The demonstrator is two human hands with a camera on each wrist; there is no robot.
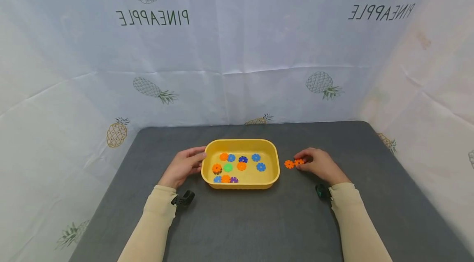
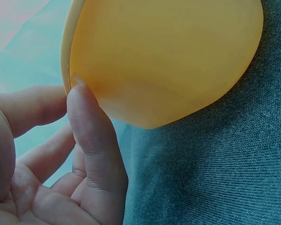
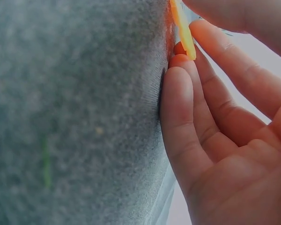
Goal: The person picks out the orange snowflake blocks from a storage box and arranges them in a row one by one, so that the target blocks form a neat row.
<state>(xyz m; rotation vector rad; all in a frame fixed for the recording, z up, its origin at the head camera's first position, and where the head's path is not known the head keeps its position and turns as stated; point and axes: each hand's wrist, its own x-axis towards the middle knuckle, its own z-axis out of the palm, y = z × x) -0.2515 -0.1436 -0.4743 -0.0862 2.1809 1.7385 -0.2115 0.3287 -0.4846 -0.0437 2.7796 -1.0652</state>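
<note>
A shallow yellow plastic basin [image 1: 272, 159] stands on the grey cloth. My left hand [image 1: 184, 166] holds it by its left end. In the left wrist view the thumb [image 2: 91, 126] presses the rim of the yellow basin [image 2: 178, 56], with a finger on its other side. To the right of the basin, my right hand [image 1: 319, 165] pinches an orange notched flower-shaped disc [image 1: 298, 162]. A second orange disc [image 1: 289, 164] sits at its left side; whether they are joined I cannot tell. The right wrist view shows orange plastic [image 3: 185, 33] nearly edge-on at the fingertips.
Several flower-shaped discs lie in the basin, among them a green one [image 1: 227, 167], a blue one [image 1: 261, 167] and a purple one [image 1: 234, 179]. A grey cloth [image 1: 244, 225] covers the table. White pineapple-print curtains [image 1: 237, 48] hang behind and at both sides.
</note>
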